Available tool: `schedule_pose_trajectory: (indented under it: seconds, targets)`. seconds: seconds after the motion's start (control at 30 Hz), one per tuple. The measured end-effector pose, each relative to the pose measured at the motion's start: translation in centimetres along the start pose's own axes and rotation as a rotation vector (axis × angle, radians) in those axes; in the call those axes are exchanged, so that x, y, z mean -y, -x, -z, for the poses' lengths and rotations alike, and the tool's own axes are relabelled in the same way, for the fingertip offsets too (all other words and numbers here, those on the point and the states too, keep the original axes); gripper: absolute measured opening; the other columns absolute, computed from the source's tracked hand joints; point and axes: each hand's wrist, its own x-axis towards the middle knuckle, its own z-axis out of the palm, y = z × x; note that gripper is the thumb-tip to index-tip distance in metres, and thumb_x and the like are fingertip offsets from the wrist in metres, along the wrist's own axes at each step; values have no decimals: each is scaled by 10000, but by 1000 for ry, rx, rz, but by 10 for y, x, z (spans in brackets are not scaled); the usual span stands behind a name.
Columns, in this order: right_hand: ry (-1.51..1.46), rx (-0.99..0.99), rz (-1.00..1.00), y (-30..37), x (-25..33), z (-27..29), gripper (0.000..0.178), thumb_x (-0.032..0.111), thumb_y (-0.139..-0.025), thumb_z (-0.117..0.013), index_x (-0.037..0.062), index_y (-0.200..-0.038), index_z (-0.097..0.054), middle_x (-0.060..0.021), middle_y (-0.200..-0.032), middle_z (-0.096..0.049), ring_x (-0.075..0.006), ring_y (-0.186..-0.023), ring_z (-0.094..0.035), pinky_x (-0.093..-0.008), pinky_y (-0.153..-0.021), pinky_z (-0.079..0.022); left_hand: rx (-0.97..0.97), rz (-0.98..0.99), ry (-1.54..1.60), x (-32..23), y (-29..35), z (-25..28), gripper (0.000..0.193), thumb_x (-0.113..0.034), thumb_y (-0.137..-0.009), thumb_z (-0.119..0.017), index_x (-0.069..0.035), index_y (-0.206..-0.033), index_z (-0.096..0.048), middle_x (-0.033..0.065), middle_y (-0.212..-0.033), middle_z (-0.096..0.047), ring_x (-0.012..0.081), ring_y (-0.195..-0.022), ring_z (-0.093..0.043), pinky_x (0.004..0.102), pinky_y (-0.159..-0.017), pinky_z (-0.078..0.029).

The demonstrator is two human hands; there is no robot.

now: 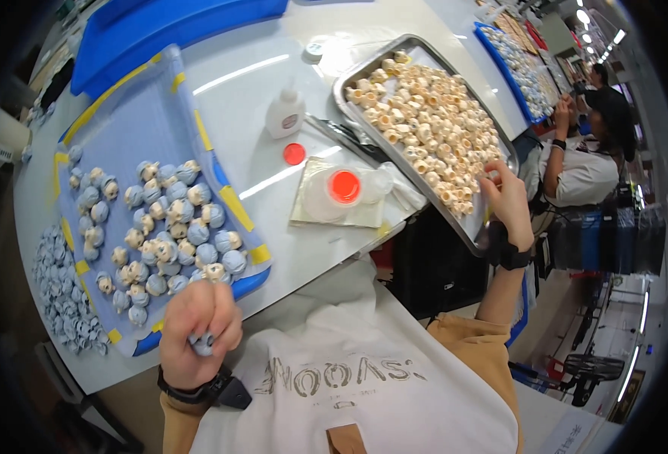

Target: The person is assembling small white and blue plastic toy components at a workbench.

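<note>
My left hand [198, 325] is closed around a small blue-grey rounded piece [201, 345], partly hidden by the fingers, in front of the blue tray. Out to the right, my right hand [506, 198] bends over the near right edge of a metal tray [429, 186]. Its thumb and forefinger come together at a small cream piece, mostly covered by the fingers. Many hollow cream pieces [432, 113] are heaped in this tray. A cloth-lined blue tray [254, 281] with yellow tape holds round blue-and-cream pieces [169, 219].
Loose blue-grey shells [65, 295] are piled at the table's left. Between the trays stand a white squeeze bottle [285, 113], a red cap [294, 153], tweezers [345, 136] and a red-topped jar [334, 193] on a pad. Another person [587, 144] sits at the right.
</note>
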Motion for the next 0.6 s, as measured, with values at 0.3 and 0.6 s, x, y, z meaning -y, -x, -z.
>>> schedule_pose_trajectory:
  seconds: [0.3, 0.6]
  targets:
    - [-309, -268, 134, 37, 57, 13, 141, 37, -824, -591, 13, -962, -577, -38, -739, -545, -131, -627, -500, -240, -595, -419, 8, 135, 189, 6, -13, -6, 464, -466, -960, -323, -102, -675, -362, 83, -768, -456, 119, -475, -427, 234, -454, -316]
    - [-956, 323, 1055, 110, 226, -27, 306, 1, -690, -685, 57, -990, -663, -105, -838, -616, -207, -615, -583, -284, -529, -469, 169, 49, -13, 9, -15, -14, 594, -551, -958, -340, -54, -650, -443, 49, -728, -444, 78, -489, -410, 206, -482, -318]
